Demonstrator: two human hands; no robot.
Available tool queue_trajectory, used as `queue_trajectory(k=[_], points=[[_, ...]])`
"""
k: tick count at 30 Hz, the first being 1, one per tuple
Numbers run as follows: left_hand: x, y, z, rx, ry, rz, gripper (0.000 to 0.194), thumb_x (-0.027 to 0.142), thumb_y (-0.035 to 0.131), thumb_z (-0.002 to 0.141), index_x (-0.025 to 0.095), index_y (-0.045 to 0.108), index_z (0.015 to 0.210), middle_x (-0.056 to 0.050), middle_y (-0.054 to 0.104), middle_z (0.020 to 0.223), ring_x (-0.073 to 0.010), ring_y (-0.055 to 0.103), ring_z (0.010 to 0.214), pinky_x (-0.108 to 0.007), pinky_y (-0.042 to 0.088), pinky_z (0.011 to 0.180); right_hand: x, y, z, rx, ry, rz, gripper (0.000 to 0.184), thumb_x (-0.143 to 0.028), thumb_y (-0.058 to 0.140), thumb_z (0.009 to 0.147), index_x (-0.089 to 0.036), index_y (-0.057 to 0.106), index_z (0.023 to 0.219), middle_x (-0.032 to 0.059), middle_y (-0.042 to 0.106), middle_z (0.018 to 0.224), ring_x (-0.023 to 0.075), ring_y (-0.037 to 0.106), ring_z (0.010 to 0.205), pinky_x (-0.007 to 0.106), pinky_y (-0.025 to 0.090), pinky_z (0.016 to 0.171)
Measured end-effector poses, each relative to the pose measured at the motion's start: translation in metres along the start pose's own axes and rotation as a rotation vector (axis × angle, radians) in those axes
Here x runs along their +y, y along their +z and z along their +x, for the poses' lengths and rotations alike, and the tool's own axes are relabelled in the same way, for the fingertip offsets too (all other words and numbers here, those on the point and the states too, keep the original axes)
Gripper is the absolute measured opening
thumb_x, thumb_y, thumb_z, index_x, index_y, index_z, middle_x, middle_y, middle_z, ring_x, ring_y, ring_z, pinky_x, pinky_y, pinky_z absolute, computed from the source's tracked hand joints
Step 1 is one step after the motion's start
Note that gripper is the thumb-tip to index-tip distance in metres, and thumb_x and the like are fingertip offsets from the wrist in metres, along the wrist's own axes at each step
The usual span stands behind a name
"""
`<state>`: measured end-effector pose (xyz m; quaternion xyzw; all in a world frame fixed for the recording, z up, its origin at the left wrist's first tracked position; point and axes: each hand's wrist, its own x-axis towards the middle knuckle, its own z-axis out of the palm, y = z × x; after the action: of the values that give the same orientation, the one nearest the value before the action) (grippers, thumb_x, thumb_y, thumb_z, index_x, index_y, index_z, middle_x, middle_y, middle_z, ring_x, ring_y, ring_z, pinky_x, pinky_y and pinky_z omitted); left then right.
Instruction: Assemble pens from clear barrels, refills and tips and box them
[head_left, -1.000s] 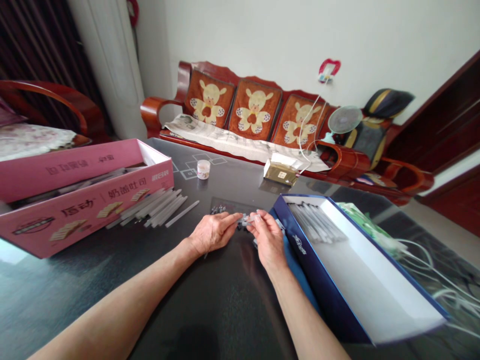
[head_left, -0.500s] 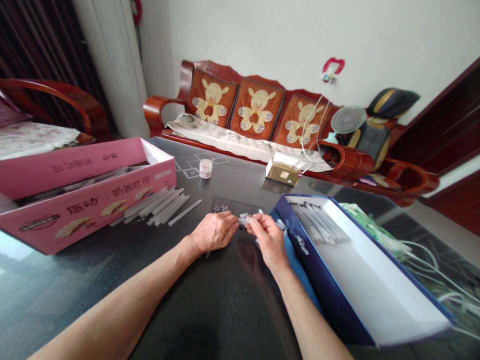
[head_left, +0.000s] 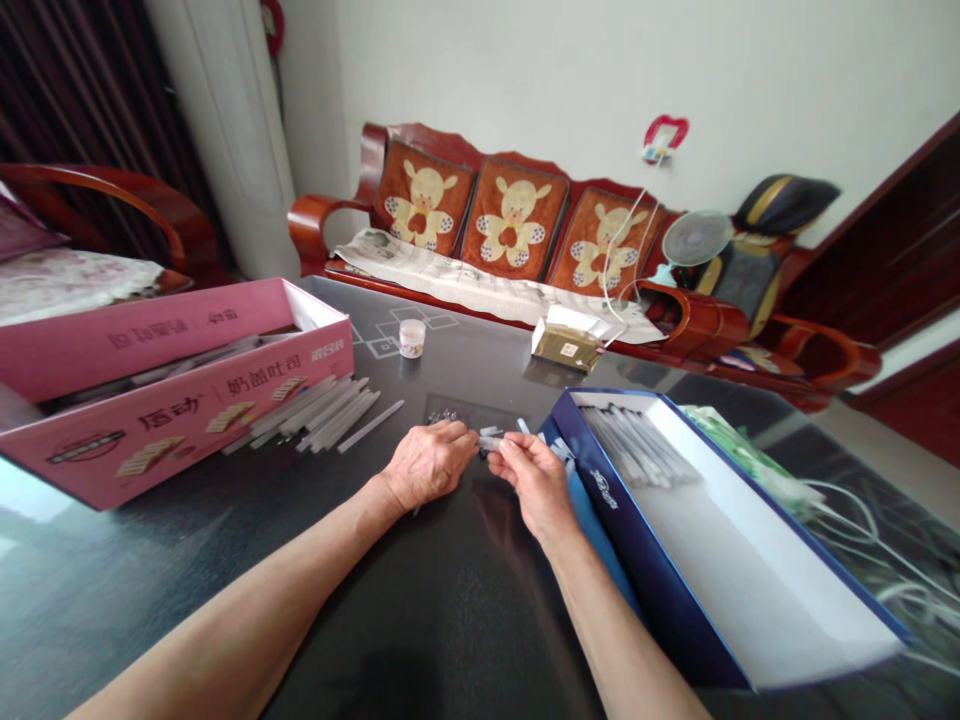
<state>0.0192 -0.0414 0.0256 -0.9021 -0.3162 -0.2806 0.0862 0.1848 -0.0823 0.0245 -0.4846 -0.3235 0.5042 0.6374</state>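
My left hand is closed, palm down above the dark tabletop. A thin stick end shows below it; most of that stick is hidden by the fingers. My right hand pinches a small translucent piece between thumb and fingers, close to the left fingertips. Whether the piece meets the left hand's stick I cannot tell. Behind the left hand lies a small cluster of tiny dark and clear parts. More small translucent pieces lie beside the right hand, against the blue box.
At left stands a pink carton with pale slim tubes beside it. The open blue box at right contains a row of similar tubes. Further back are a small round jar and a tissue box.
Both hands stay almost in place. The right fingers have shifted very slightly with the small translucent piece still pinched between them.
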Motion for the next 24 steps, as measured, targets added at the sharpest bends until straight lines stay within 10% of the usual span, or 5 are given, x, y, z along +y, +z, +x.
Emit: queue_trajectory(k=[9, 17, 24], points=[[-0.004, 0.002, 0.003, 0.015, 0.047, -0.025, 0.032, 0.027, 0.033, 0.097, 0.017, 0.063, 0.091, -0.004, 0.059, 0.075, -0.0145, 0.053, 0.069, -0.026, 0.043, 0.065, -0.006, -0.009, 0.004, -0.085, -0.036, -0.214, 0.028, -0.036, 0.077, 0.064, -0.017, 0.062, 0.077, -0.0009, 0.068, 0.066, 0.0137, 0.066, 0.06, 0.027, 0.053, 0.062], [-0.007, 0.001, 0.003, 0.115, 0.071, -0.021, 0.027, 0.027, 0.042, 0.094, 0.019, 0.063, 0.11, -0.009, 0.065, 0.095, -0.0195, 0.056, 0.085, -0.036, 0.043, 0.081, -0.034, -0.01, -0.007, -0.204, -0.621, -1.137, 0.009, -0.024, 0.058, 0.08, -0.023, 0.067, 0.082, 0.0021, 0.068, 0.079, 0.0176, 0.064, 0.072, 0.029, 0.047, 0.07], [-0.012, 0.006, -0.001, 0.333, -0.117, -0.08, 0.047, 0.02, 0.045, 0.089, 0.019, 0.042, 0.135, -0.015, 0.048, 0.135, -0.0288, 0.045, 0.121, -0.046, 0.04, 0.098, -0.099, -0.073, 0.007, 0.169, -0.752, -1.391, 0.017, -0.03, 0.055, 0.08, -0.02, 0.069, 0.081, 0.005, 0.063, 0.081, 0.0171, 0.061, 0.072, 0.027, 0.047, 0.069]])
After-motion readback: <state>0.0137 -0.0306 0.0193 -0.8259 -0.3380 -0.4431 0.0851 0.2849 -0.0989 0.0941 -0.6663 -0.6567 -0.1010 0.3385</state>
